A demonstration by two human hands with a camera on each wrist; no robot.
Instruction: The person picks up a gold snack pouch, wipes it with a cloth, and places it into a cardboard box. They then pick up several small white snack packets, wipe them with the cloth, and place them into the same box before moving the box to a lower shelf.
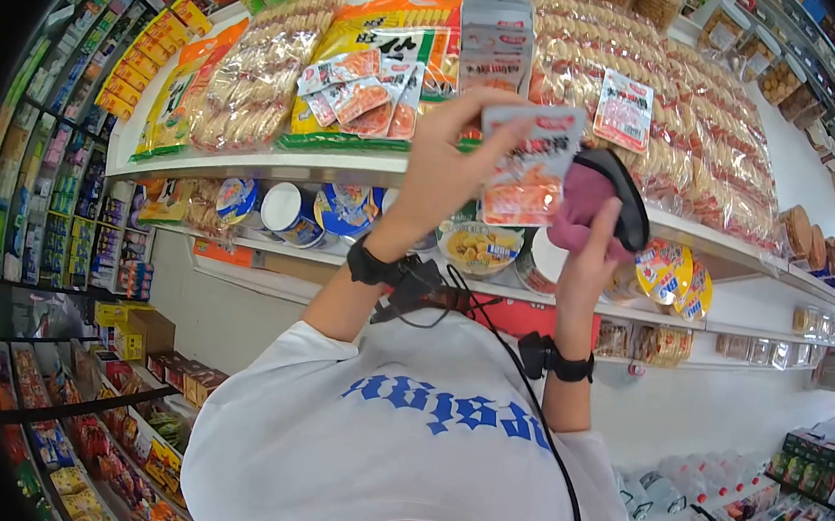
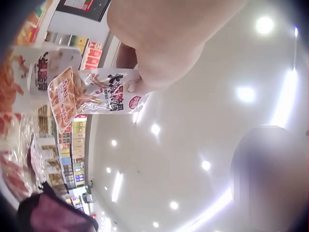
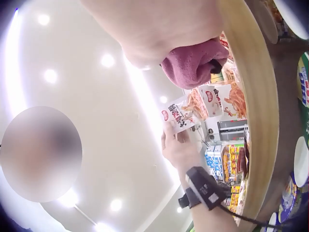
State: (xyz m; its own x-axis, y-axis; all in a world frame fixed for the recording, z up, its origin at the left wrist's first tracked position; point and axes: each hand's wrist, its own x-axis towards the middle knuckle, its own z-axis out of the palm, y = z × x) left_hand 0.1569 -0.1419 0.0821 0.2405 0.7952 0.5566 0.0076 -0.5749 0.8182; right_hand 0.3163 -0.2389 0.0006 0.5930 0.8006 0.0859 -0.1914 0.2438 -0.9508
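Note:
My left hand (image 1: 437, 167) pinches the top of a white snack packet (image 1: 535, 186) with red and black print and an orange food picture. The packet (image 2: 108, 91) hangs upright in front of the shelf edge. Just to its right my right hand (image 1: 588, 267) grips a bunched purple cloth (image 1: 580, 204). A curved black piece (image 1: 628, 198) shows along the cloth's outer side; what it is I cannot tell. In the right wrist view the cloth (image 3: 193, 65) sits below the fingers, near the packet (image 3: 179, 115). Similar packets (image 1: 363, 95) lie in a loose pile on the shelf.
An open grey box (image 1: 497, 42) of packets stands at the back. Another packet (image 1: 624, 112) lies on bagged round crackers (image 1: 691, 136) to the right. Below the white shelf edge (image 1: 316, 163), instant noodle bowls (image 1: 347, 212) line a lower shelf. Black cables (image 1: 520, 346) cross my shirt.

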